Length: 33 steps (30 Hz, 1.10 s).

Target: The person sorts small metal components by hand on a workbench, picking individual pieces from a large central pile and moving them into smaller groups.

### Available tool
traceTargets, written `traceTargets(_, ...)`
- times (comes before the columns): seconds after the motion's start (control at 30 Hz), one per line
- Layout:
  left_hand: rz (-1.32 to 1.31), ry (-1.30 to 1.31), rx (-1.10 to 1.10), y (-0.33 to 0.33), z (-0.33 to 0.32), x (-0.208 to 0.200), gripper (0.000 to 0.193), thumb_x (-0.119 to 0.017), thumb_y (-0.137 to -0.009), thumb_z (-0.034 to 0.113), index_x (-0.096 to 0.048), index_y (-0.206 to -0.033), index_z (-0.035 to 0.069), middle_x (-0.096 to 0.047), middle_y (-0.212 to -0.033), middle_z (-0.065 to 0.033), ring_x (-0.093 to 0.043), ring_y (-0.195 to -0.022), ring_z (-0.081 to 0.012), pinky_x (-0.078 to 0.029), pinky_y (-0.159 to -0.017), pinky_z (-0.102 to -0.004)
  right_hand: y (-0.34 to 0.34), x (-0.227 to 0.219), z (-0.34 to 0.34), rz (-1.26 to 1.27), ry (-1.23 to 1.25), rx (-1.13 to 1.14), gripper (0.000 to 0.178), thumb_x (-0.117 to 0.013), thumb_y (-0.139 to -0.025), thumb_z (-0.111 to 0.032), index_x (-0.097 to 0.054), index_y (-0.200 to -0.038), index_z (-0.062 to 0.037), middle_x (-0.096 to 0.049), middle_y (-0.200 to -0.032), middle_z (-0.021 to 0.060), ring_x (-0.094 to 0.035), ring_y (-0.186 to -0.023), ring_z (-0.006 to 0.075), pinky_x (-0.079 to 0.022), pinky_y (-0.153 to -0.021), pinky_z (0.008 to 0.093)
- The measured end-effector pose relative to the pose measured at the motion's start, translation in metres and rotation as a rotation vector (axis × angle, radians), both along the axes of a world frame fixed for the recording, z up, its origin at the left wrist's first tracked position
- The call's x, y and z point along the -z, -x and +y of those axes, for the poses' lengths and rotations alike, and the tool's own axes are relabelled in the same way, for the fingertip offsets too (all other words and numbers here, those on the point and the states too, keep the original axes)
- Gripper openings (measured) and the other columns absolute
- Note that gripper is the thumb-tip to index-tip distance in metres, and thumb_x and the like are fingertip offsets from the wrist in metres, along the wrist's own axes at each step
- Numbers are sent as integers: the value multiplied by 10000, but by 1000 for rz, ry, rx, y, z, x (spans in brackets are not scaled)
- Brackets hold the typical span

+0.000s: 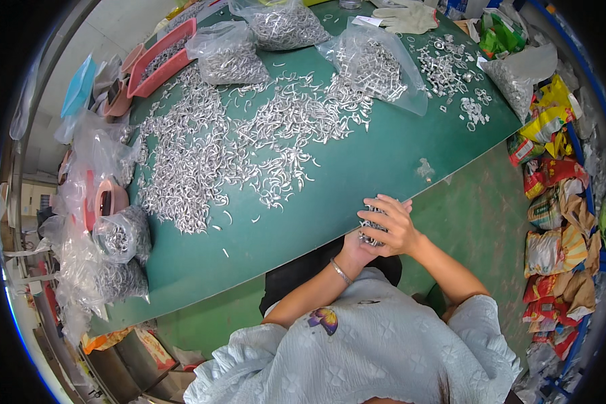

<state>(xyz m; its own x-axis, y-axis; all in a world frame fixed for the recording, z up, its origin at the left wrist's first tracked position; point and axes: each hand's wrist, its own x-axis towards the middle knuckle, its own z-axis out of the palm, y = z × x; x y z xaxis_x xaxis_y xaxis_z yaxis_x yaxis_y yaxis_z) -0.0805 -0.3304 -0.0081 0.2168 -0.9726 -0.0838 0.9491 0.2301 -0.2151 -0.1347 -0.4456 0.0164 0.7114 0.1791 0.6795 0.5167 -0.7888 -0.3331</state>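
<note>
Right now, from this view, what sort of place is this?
Probably a workshop or factory corner handling small metal parts: loose silvery pieces lie spread on a green table, with plastic bags and a pink tray holding more.

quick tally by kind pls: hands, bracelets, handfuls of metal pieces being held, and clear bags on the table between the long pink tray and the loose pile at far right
Left hand and right hand: 2
Bracelet: 1
Held handful of metal pieces: 1
Clear bags: 3
Total: 7
</note>
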Motion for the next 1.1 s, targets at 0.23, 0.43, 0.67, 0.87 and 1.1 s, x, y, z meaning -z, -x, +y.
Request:
traceTargets(0.23, 116, -26, 67, -1, 8, 9, 498, -293, -1031, 263, -284, -1444, -14, -385, -1437, -155, -405, -1319, -243, -357, -1108, -348, 2, 21, 3, -119, -52, 29, 330, -780, -678, -282, -607, -862, -71, -664, -1042, 106, -623, -1041, 349, -468, -912, 530)
traceTargets(0.43, 178, -84, 62, 0, 4, 5, 476, -315, -1029, 286, -348, -1406, -3, -466, -1349, -144, -460, -1261, -234, -402, -1066, -348, 2, 28, 5, -152, -107, 59, 389, -776, -686, -284, -633, -976, -66, -636, -1002, 99, -623, -1003, 333, -474, -888, 525)
traceTargets(0.67, 142, -53, 47, 1, 8, 17, 463, -311, -1026, 263, -352, -1402, -3, -441, -1378, -146, -426, -1296, -236, -365, -1094, -339, 3, 25, 8, -143, -37, 86, 356, -756, -672, -288, -676, -952, -85, -612, -978, 78, -615, -979, 322, -464, -879, 516)
traceTargets(0.87, 89, 71, 8, 7, 11, 41, 451, -307, -1024, 243, -356, -1400, -2, -420, -1404, -148, -396, -1325, -237, -333, -1118, -330, 6, 31, 12, -151, -56, 109, 331, -764, -647, -285, -676, -915, -114, -611, -980, 71, -597, -1014, 319, -435, -897, 528)
traceTargets(1.1, -68, 33, -26, 11, 14, 63, 409, -338, -1007, 225, -429, -1342, 8, -507, -1307, -136, -500, -1222, -232, -419, -1042, -338, 7, 34, 15, -143, -6, 107, 300, -739, -657, -291, -680, -892, -114, -665, -1089, 75, -590, -1034, 310, -403, -943, 518)
